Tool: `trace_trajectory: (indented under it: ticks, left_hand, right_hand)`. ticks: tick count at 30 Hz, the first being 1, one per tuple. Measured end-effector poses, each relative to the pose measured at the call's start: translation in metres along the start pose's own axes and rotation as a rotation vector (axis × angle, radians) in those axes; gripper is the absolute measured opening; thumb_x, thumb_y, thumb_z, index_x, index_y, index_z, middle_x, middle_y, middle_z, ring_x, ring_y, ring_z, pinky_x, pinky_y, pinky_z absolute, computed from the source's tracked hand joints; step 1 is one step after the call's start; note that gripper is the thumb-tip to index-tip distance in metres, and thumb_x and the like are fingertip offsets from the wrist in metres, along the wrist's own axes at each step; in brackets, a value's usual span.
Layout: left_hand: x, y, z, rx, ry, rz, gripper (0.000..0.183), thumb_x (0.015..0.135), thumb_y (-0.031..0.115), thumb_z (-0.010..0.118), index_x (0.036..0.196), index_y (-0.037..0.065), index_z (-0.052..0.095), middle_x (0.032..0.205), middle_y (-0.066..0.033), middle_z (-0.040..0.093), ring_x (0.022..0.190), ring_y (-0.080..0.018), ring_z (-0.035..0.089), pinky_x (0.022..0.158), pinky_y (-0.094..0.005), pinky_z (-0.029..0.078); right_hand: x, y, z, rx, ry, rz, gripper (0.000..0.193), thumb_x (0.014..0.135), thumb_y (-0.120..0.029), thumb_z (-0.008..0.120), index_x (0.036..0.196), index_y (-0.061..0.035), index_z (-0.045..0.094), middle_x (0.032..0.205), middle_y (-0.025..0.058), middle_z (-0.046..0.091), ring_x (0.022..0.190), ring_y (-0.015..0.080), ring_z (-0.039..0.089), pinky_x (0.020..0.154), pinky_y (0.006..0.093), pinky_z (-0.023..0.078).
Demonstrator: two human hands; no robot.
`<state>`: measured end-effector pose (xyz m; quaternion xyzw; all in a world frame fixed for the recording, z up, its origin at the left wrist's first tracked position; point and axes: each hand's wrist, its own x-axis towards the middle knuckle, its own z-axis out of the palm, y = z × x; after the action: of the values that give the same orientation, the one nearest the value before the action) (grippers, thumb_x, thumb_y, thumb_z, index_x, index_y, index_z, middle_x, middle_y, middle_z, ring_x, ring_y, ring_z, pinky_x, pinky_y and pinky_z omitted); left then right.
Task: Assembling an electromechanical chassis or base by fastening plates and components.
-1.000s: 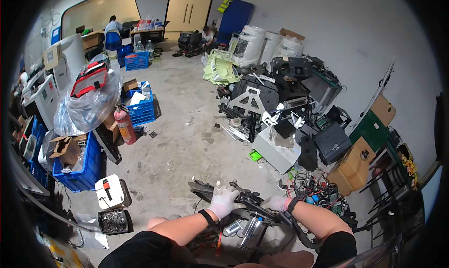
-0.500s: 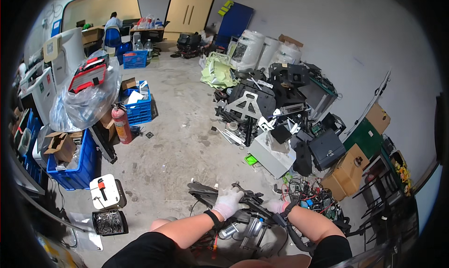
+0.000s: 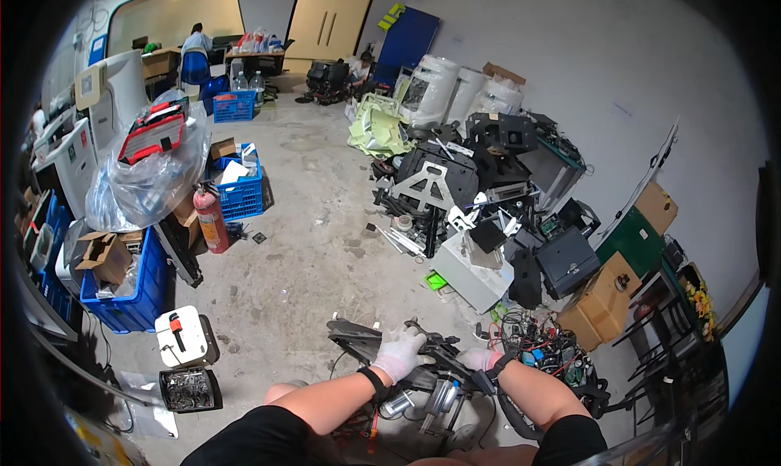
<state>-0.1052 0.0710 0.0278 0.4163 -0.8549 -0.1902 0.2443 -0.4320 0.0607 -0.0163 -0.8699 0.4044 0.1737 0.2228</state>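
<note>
In front of me is a dismantled black machine frame with rods, cables and a silver cylinder beneath it. My left hand, in a white glove, is closed over the frame's upper middle, fingers curled round a black part. At the frame's right side is my right hand, also gloved. Its fingers are bent together against the black parts, and what they pinch is too small to make out. A second silver cylinder lies below my left wrist.
A heap of circuit boards and wires lies right of my right hand. Beyond it stand a tan box and a grey-white case. At left are a black tray of screws, a white case and a fire extinguisher.
Both hands stay at nearly the same places on the black frame. The view has shifted very slightly.
</note>
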Motion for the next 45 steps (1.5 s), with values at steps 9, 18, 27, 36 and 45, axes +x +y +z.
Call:
trace_trajectory:
  ticks: [9,18,27,36,45]
  left_hand:
    - [0.001,-0.001,0.0,-0.021,-0.011,0.003,0.053,0.083,0.058,0.075,0.11,0.013,0.071,0.115,-0.0091,0.065,0.123,-0.0355,0.057,0.109,-0.0708,0.031]
    - [0.0,-0.003,0.003,0.033,0.026,0.018,0.052,0.083,0.058,0.075,0.111,0.013,0.071,0.114,-0.0084,0.066,0.123,-0.0327,0.058,0.11,-0.071,0.03]
    - [-0.007,0.003,-0.009,0.095,0.041,0.009,0.048,0.083,0.054,0.077,0.106,0.013,0.072,0.111,-0.0082,0.067,0.117,-0.0323,0.059,0.096,-0.0534,0.042]
    - [-0.007,-0.009,0.01,-0.104,0.101,0.052,0.053,0.08,0.052,0.08,0.11,0.011,0.069,0.117,-0.0141,0.064,0.119,-0.0361,0.056,0.1,-0.0524,0.042]
    - [0.001,0.003,0.005,0.082,0.098,0.03,0.048,0.074,0.052,0.084,0.102,0.014,0.073,0.108,-0.0068,0.067,0.114,-0.0325,0.059,0.095,-0.0513,0.043]
  right_hand:
    - [0.003,-0.019,0.001,-0.154,-0.078,0.253,0.03,0.097,-0.024,0.053,0.115,-0.0124,0.074,0.11,0.0197,0.074,0.101,0.0405,0.073,0.093,0.0473,0.057]
    - [-0.019,-0.016,0.002,-0.046,0.182,0.008,0.023,0.092,-0.017,0.058,0.109,-0.0093,0.072,0.103,0.0173,0.072,0.099,0.0396,0.071,0.089,0.0452,0.057]
    - [-0.001,0.001,0.001,-0.125,-0.048,-0.021,0.029,0.093,-0.019,0.057,0.116,-0.0112,0.073,0.12,0.0172,0.072,0.112,0.0383,0.069,0.095,0.0439,0.056]
    - [-0.005,0.01,0.0,-0.078,0.165,-0.276,0.018,0.093,-0.018,0.058,0.093,-0.0094,0.073,0.093,0.0163,0.073,0.084,0.0378,0.069,0.08,0.0454,0.057]
    - [0.002,-0.024,-0.023,0.226,-0.046,0.394,0.03,0.096,-0.033,0.061,0.1,-0.0072,0.077,0.1,0.0223,0.074,0.088,0.0427,0.068,0.081,0.0465,0.055]
